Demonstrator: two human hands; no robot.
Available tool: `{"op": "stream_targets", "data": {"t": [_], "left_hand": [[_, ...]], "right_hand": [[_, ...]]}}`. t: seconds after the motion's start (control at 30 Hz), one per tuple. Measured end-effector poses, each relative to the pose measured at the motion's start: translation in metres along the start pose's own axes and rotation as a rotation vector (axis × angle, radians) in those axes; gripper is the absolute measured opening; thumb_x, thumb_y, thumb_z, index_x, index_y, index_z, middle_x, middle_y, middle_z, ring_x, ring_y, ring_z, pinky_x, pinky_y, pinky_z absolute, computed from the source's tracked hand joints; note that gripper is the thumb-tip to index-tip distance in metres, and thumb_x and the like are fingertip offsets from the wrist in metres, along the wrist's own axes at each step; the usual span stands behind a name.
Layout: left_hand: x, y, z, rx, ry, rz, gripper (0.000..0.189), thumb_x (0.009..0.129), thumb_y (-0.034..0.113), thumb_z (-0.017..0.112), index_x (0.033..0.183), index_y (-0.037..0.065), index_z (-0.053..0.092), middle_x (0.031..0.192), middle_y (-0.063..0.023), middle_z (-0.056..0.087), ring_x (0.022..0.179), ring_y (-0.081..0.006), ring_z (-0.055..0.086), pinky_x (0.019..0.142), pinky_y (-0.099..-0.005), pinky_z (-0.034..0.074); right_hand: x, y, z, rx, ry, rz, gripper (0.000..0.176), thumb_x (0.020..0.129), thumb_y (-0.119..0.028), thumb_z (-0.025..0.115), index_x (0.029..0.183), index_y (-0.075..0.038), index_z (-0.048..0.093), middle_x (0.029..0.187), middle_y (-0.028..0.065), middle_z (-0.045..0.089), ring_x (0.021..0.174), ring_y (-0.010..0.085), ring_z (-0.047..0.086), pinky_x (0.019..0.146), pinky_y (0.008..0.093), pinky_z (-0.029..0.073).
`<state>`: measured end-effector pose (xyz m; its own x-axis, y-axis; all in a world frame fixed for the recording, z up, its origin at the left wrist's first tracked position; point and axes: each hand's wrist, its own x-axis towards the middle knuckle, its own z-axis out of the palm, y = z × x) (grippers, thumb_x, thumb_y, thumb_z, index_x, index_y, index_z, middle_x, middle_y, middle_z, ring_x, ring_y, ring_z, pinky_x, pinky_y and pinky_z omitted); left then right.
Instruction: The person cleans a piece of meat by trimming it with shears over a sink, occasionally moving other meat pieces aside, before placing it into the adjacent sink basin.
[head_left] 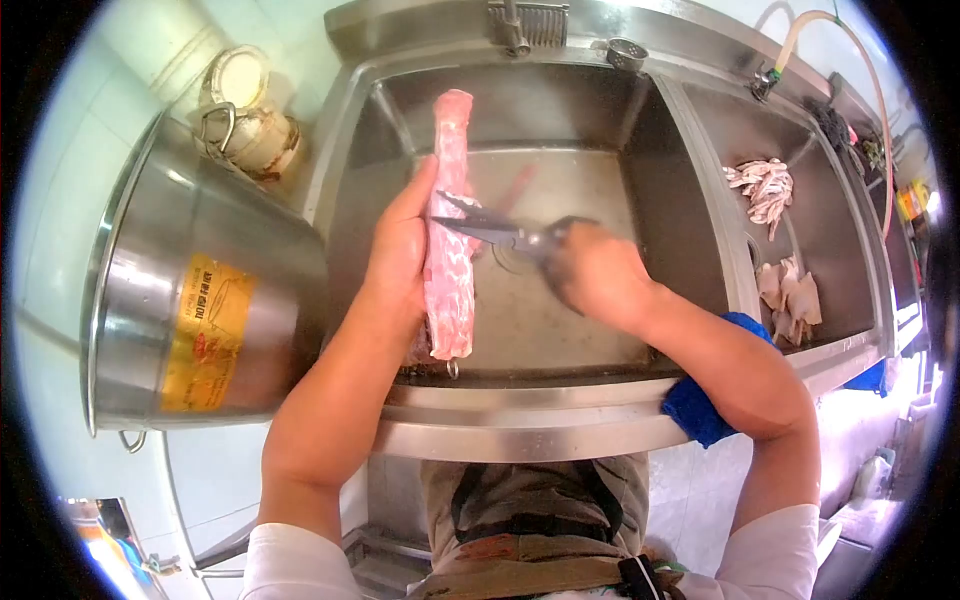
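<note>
A long pink strip of raw meat (pixel 451 280) is held upright over the large sink basin. My left hand (pixel 402 240) is wrapped round its middle from the left side. In my right hand (pixel 600 272), slightly blurred, are dark-handled scissors (pixel 505 235) with their blades apart. The blades point left and lie across the front of the meat, close to my left fingers. Beneath, the basin (pixel 560 330) has a wet, shiny floor with a blurred pinkish streak showing behind the scissors.
A large steel pot (pixel 145 290) stands left of the sink. The smaller right basin (pixel 850 270) holds pale strips (pixel 768 190) and flat pale pieces (pixel 795 300). A blue cloth (pixel 700 412) lies on the front edge under my right arm. Taps are at the back.
</note>
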<state>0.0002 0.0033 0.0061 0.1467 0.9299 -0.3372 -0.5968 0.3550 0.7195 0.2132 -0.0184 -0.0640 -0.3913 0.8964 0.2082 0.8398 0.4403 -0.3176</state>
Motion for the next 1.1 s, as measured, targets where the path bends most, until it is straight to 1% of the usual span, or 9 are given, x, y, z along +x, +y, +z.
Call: {"op": "stream_targets", "data": {"t": [0.2,0.3,0.4,0.43,0.6,0.73,0.9,1.03,1.1], "left_hand": [[0.002,-0.002,-0.002,-0.064,-0.036,0.009,0.030,0.092,0.035,0.058,0.091,0.006,0.055,0.072,-0.0050,0.053,0.055,-0.0159,0.049,0.049,-0.0287,0.041],[0.004,0.002,-0.003,-0.065,-0.091,0.035,0.030,0.093,0.035,0.057,0.092,0.005,0.056,0.071,-0.0043,0.053,0.055,-0.0156,0.048,0.049,-0.0283,0.041],[0.001,0.007,-0.011,-0.026,-0.181,0.034,0.029,0.094,0.034,0.054,0.094,0.005,0.057,0.071,-0.0030,0.055,0.056,-0.0154,0.051,0.049,-0.0282,0.042],[0.000,0.009,-0.013,-0.005,-0.213,0.024,0.029,0.095,0.034,0.054,0.095,0.006,0.058,0.071,-0.0025,0.056,0.057,-0.0154,0.052,0.049,-0.0282,0.042],[-0.003,0.003,-0.001,0.055,-0.020,0.001,0.028,0.095,0.034,0.053,0.094,0.007,0.060,0.071,-0.0017,0.058,0.057,-0.0152,0.055,0.049,-0.0275,0.045],[-0.008,-0.004,0.019,-0.036,0.114,0.104,0.029,0.094,0.037,0.054,0.091,0.008,0.060,0.070,-0.0024,0.057,0.053,-0.0148,0.053,0.049,-0.0276,0.044],[-0.011,0.004,0.003,0.062,0.001,0.016,0.028,0.094,0.036,0.055,0.091,0.008,0.059,0.068,-0.0036,0.056,0.051,-0.0142,0.050,0.049,-0.0274,0.044],[-0.003,0.005,-0.009,0.007,-0.144,0.035,0.030,0.092,0.037,0.057,0.090,0.007,0.058,0.070,-0.0044,0.057,0.053,-0.0150,0.052,0.049,-0.0273,0.045],[-0.004,0.004,-0.005,-0.015,-0.047,-0.022,0.030,0.092,0.037,0.058,0.091,0.007,0.058,0.072,-0.0047,0.057,0.058,-0.0155,0.054,0.053,-0.0278,0.046]], "right_hand": [[0.006,0.001,-0.010,-0.027,-0.159,0.124,0.017,0.073,-0.010,0.064,0.081,0.004,0.057,0.080,0.0252,0.063,0.076,0.0407,0.063,0.070,0.0456,0.051],[0.005,0.006,-0.007,0.225,-0.257,0.228,0.016,0.073,-0.009,0.062,0.081,0.003,0.057,0.079,0.0249,0.063,0.075,0.0416,0.062,0.069,0.0452,0.051],[0.002,0.004,-0.005,0.245,-0.040,0.081,0.030,0.088,-0.026,0.058,0.075,0.000,0.060,0.075,0.0241,0.063,0.071,0.0416,0.063,0.062,0.0471,0.050],[0.003,0.002,-0.005,0.237,-0.015,0.075,0.028,0.088,-0.026,0.059,0.077,0.000,0.060,0.077,0.0247,0.063,0.073,0.0421,0.062,0.062,0.0472,0.050],[0.003,-0.001,-0.008,0.055,0.098,0.031,0.022,0.085,-0.023,0.061,0.084,-0.001,0.060,0.085,0.0273,0.062,0.082,0.0418,0.062,0.066,0.0482,0.051],[0.002,0.008,-0.001,-0.065,0.010,0.010,0.022,0.073,-0.013,0.064,0.084,0.004,0.055,0.080,0.0223,0.061,0.075,0.0393,0.061,0.070,0.0452,0.051],[0.004,0.006,-0.009,-0.012,-0.071,0.056,0.017,0.075,-0.014,0.063,0.084,0.000,0.059,0.078,0.0199,0.064,0.069,0.0393,0.062,0.068,0.0445,0.051],[0.003,0.005,-0.012,0.208,-0.017,0.039,0.022,0.084,-0.021,0.062,0.078,0.000,0.061,0.066,0.0205,0.061,0.064,0.0393,0.062,0.057,0.0450,0.051],[0.002,0.003,-0.012,0.185,0.074,0.032,0.022,0.083,-0.021,0.063,0.077,0.000,0.061,0.069,0.0209,0.062,0.064,0.0402,0.062,0.059,0.0451,0.051]]}}
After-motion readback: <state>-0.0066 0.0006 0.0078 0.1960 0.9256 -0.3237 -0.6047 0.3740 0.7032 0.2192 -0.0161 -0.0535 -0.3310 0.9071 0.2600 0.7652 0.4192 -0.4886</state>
